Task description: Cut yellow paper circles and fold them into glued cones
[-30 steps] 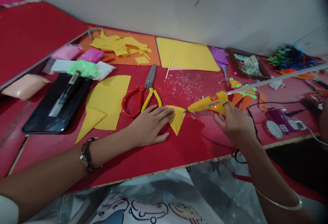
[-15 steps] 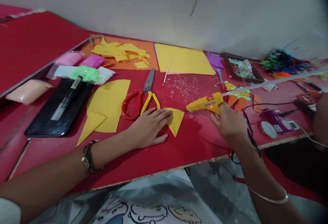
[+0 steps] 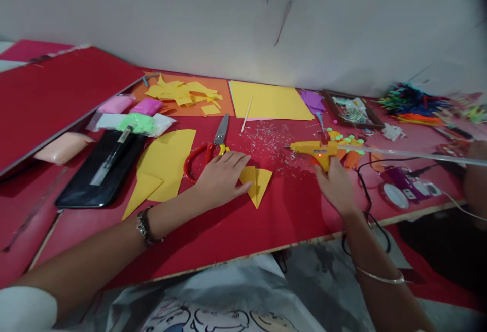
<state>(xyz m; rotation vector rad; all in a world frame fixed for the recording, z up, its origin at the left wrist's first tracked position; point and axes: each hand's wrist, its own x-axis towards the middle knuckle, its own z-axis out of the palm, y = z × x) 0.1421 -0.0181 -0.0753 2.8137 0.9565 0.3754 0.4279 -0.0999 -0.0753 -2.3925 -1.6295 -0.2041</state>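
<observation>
In my right hand (image 3: 337, 186) is a yellow hot glue gun (image 3: 314, 148) with its red light lit. Its nozzle points left, and a long clear glue stick (image 3: 395, 154) runs out of its back. My left hand (image 3: 222, 179) is open, palm down, with fingers stretched over the scissors' (image 3: 221, 132) handles. Beside its fingertips lies a small folded yellow paper piece (image 3: 261, 185) with a pointed end toward me. I cannot tell whether the fingers touch it. A larger cut yellow paper (image 3: 171, 157) and a yellow paper triangle (image 3: 142, 195) rest left of the scissors.
A black tablet-like slab (image 3: 89, 190) with a marker on it lies left, near bags of coloured clay (image 3: 139, 123). Yellow sheets (image 3: 270, 100), paper scraps (image 3: 178, 91), a tray (image 3: 375, 125) and pipe cleaners (image 3: 414, 100) line the back. A purple power strip (image 3: 407, 185) and cables lie right, by another person's arm (image 3: 475, 177).
My right hand has drawn the glue gun away from the folded yellow paper, to the right and up. My left hand has lifted slightly and shifted back from the paper, uncovering more of it.
</observation>
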